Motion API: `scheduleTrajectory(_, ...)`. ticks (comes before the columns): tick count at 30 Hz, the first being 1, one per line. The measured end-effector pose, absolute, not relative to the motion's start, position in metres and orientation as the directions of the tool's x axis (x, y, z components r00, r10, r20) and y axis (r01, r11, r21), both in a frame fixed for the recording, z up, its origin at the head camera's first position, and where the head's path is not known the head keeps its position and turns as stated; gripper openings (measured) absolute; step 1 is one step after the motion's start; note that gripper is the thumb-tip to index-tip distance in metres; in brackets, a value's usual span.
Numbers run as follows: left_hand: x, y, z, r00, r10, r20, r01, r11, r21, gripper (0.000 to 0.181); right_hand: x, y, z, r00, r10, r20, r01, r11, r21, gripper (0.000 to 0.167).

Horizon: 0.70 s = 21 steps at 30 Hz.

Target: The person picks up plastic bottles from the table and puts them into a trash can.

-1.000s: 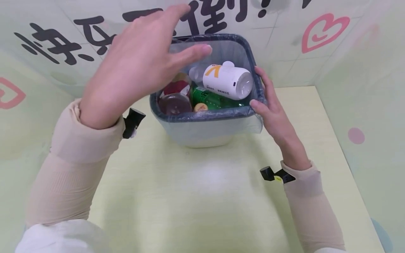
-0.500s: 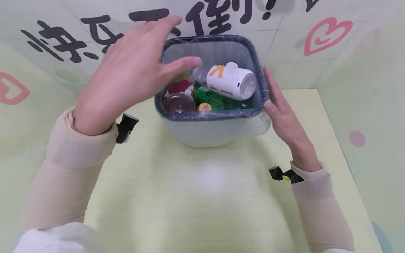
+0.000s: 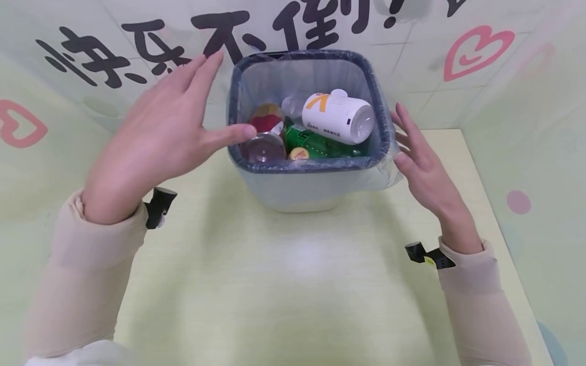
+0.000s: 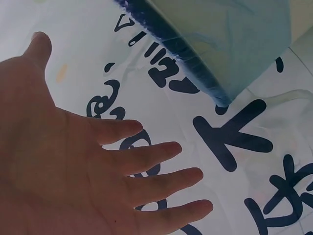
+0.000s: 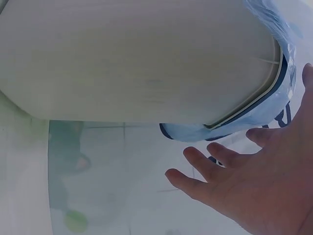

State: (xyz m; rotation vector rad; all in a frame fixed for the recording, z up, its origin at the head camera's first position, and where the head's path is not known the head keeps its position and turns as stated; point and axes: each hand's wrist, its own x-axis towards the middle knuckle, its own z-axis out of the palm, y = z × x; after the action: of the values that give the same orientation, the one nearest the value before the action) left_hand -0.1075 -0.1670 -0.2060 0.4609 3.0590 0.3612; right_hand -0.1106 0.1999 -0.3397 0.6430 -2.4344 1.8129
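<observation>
A bin (image 3: 293, 185) with a dark blue rim and a translucent plastic liner (image 3: 384, 178) stands against the back wall. Inside lie a white can (image 3: 336, 118) with orange print, a green bottle (image 3: 325, 146), a clear bottle with a red label (image 3: 265, 123) and a dark round base (image 3: 264, 148), and a small orange cap (image 3: 299, 153). My left hand (image 3: 155, 127), fingers spread straight, hovers left of the bin; its thumb overlaps the rim in the head view, but the left wrist view shows a gap. My right hand (image 3: 430, 173) stays beside the right rim, fingers extended, apart from the bin in the right wrist view.
Behind the bin is a wall sheet (image 3: 421, 66) with black characters and a pink heart (image 3: 478, 53). Patterned side walls (image 3: 526, 152) flank the pale table (image 3: 302, 284). Some liner bunches out at the bin's right side.
My left hand has moved left and down, away from over the bin. My right hand has let go of the right rim and drawn off to the right. The bin's contents look unchanged.
</observation>
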Motion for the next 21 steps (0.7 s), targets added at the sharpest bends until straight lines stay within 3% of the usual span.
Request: scheduleTrajectory(21, -0.091, -0.195, -0.231, -0.968, 0.252, 0.016, 0.247, 0.935, 0.253, 0.103, -0.106, 0.215, -0.343, -0.909, -0.296, 0.293, -0.389, 0.350, -0.852, 0.074)
